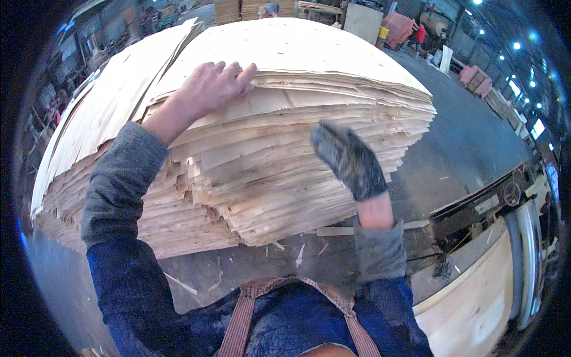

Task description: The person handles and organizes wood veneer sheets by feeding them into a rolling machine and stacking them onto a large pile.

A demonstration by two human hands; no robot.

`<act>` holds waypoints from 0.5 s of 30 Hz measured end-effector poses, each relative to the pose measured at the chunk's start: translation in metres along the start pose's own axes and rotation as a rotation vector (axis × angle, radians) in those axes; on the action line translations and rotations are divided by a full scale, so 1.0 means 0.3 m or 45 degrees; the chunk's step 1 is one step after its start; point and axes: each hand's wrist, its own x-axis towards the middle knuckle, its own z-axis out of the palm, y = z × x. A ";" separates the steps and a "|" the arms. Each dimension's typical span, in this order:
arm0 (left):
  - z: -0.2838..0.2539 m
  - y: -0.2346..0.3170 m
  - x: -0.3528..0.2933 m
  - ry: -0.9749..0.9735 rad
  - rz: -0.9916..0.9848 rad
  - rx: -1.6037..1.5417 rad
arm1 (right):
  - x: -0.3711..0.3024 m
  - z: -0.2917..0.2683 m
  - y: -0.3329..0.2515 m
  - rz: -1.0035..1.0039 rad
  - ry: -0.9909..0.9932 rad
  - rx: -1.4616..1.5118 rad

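Observation:
A tall stack of thin, pale wood veneer sheets (285,143) stands in front of me, its near edges ragged and uneven. My bare left hand (217,89) is closed over the near edge of the topmost sheets (303,50), its fingers curled on top. Just in front of the stack's near side, toward the right, is my right hand (351,157) in a dark, worn glove. Motion smears its fingers, and I see nothing held in it.
Another veneer stack (98,131) adjoins on the left. Wood scraps (300,256) litter the floor below. At the lower right lie a large wooden sheet (476,297) and machinery with a metal roller (528,262). A person in red (420,35) is far off.

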 end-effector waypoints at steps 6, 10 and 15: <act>-0.039 -0.076 0.044 0.062 0.039 0.021 | 0.246 0.060 -0.158 -0.099 0.380 0.393; 0.000 -0.034 0.015 0.017 0.143 0.070 | 0.397 0.051 -0.215 -0.452 0.486 -0.003; -0.023 0.183 -0.032 -0.335 -0.262 0.093 | 0.429 -0.123 -0.157 -0.627 0.763 -0.341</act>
